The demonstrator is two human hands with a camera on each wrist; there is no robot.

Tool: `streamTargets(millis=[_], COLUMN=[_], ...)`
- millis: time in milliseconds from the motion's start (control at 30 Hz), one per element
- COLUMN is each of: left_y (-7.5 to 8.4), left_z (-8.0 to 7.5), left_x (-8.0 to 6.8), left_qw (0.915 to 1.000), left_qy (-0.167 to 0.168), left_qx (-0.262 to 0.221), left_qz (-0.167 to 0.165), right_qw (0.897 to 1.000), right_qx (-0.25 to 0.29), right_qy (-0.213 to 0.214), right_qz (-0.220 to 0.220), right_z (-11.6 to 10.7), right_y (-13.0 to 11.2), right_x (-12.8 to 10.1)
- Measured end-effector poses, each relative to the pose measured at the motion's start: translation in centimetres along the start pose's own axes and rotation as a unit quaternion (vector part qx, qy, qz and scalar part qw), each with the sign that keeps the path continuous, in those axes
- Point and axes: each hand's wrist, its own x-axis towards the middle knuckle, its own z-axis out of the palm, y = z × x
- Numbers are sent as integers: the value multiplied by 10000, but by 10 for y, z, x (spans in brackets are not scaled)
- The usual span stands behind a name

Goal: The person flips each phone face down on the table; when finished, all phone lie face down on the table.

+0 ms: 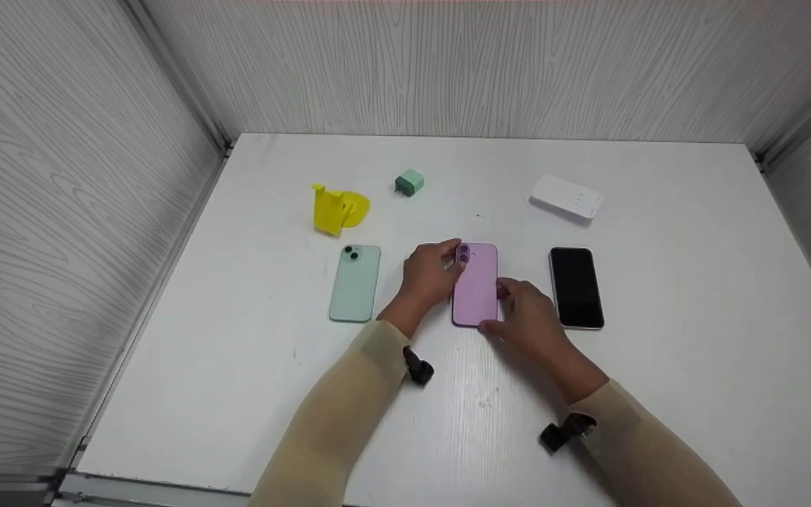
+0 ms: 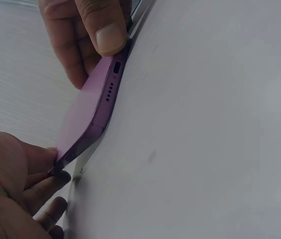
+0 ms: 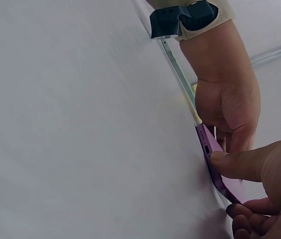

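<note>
White tabletop [image 1: 659, 394] enclosed on three sides by pale grey wood-grain panels [image 1: 60, 211] with metal corner strips. Toward the far edge, from the left side to the right: a yellow stand [image 1: 337, 207], a small green charger plug [image 1: 410, 183], and a flat white power bank [image 1: 565, 196]. Nearer the middle lie three phones in a row, parallel to the side edges: a mint-green phone [image 1: 355, 283], back up, on the left; a purple phone [image 1: 476, 285], back up with its camera end toward the far edge, in the centre; and a black-screened phone [image 1: 576, 286], face up, on the right. The three are apart from one another.

Left hand [image 1: 428, 276]: curled over the left long edge of the purple phone near its camera end, thumb on top beside the lenses, fingers tucked under or against the edge; it grips the phone. Right hand [image 1: 526, 315]: set at the near right corner of the same phone, thumb pressed on the bottom end just beside the port, fingers curled along the right edge; it too grips the phone.

In the wrist views the purple phone [image 2: 88, 114] stands tilted, one long edge raised off the tabletop and the other still on or close to it. Both forearms wear beige sleeves [image 1: 338, 422], each with a black strap [image 1: 418, 367] at the wrist.
</note>
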Motion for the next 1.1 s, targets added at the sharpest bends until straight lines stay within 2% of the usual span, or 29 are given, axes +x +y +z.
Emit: streamTargets(millis=[200, 500, 933, 1100], left_y=[1, 5, 9, 9], left_z=[1, 0, 5, 6], left_x=[0, -3, -5, -6], left_qw=[10000, 9995, 9930, 9911], left_qy=[56, -91, 72, 136], left_qx=[47, 277, 1169, 1307], left_qz=[-12, -113, 143, 212], right_qw=[10000, 9997, 9996, 9996], right_qx=[-28, -150, -111, -113], right_qy=[-83, -182, -247, -233], right_qz=[2, -30, -22, -121], right_z=[-1, -2, -3, -3], right_y=[-1, -1, 1, 2], right_x=[0, -1, 0, 1])
